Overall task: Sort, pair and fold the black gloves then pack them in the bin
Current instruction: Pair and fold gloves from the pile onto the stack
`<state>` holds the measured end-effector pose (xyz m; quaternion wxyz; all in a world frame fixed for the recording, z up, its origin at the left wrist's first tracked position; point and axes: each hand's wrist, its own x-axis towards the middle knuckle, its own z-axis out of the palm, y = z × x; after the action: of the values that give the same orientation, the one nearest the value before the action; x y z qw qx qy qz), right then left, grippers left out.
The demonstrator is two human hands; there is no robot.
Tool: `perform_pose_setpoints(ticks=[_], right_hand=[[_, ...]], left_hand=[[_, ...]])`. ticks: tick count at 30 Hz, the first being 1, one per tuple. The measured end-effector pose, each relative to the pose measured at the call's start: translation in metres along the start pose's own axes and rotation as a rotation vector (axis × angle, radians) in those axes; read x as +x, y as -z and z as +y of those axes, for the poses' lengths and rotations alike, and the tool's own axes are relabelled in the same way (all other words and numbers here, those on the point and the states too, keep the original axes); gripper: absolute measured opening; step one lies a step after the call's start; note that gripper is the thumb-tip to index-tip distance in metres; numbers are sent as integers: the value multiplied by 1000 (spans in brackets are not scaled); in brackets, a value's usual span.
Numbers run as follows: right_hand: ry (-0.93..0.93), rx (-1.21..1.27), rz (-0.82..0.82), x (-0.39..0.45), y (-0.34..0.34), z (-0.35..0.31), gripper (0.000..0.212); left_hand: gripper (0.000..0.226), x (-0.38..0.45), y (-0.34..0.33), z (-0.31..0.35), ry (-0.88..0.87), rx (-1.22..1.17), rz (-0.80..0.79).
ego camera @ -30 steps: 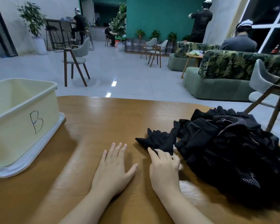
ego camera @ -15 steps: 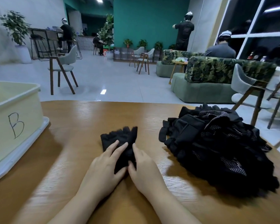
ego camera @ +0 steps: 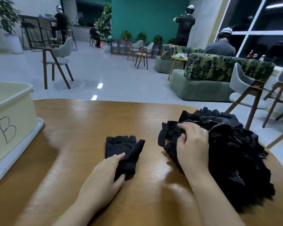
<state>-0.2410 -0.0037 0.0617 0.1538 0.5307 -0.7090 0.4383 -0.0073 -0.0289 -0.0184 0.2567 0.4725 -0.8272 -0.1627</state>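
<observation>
One black fingerless glove [ego camera: 123, 147] lies flat in the middle of the wooden table [ego camera: 82, 128], fingers pointing away from me. My left hand [ego camera: 104, 175] holds its near cuff end, fingers on top and thumb beneath the edge. A heap of black gloves [ego camera: 227, 144] sits on the right side of the table. My right hand [ego camera: 193, 144] is on the heap's left edge with fingers curled round a glove there. The cream bin [ego camera: 11, 115] marked B stands at the left, its inside mostly out of sight.
The bin sits on a white lid or tray [ego camera: 15, 154] near the table's left edge. Beyond the table are grey chairs [ego camera: 245, 92], a green sofa [ego camera: 203, 82] and several people in the room.
My right hand left the single glove and moved right onto the heap, where it now grips a glove. My left hand slid down to the single glove's cuff end.
</observation>
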Motion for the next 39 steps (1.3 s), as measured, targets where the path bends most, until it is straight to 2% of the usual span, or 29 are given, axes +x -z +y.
perform_pose_setpoints(ticks=[3, 7, 10, 12, 15, 17, 21, 24, 25, 28, 30, 35, 39], right_hand=[[-113, -231, -173, 30, 17, 4, 50], [-208, -501, -452, 39, 24, 6, 62], [-234, -639, -496, 36, 27, 7, 62], [-243, -636, -474, 33, 30, 9, 51], [-176, -557, -483, 23, 37, 9, 32], [-112, -407, -435, 14, 40, 9, 26], [41, -57, -124, -5, 37, 4, 17], [118, 63, 25, -22, 28, -3, 22], [123, 97, 36, -28, 26, -5, 25], [127, 174, 16, -41, 20, -11, 29], [102, 225, -21, -46, 21, -18, 28], [-15, 378, -67, -50, 32, -34, 23], [45, 426, -39, -63, 37, -45, 23]], left_hand=[[53, -1, 3, 5, -18, 78, -27], [81, -5, 2, 10, 13, 152, -54], [101, -9, -1, 14, 35, 185, -77], [109, -13, -3, 15, 56, 182, -91], [109, -18, -3, 19, 67, 157, -100], [108, -22, -3, 22, 64, 149, -90], [86, -31, -3, 27, 43, 116, -73], [98, -40, -1, 32, 26, 99, -30], [96, -44, -1, 34, 26, 96, -7], [59, -56, -3, 36, 5, 52, 108], [44, -64, -5, 35, -11, 34, 186], [45, -83, -4, 42, 21, -51, 169], [48, -94, 0, 50, 52, -95, 153]])
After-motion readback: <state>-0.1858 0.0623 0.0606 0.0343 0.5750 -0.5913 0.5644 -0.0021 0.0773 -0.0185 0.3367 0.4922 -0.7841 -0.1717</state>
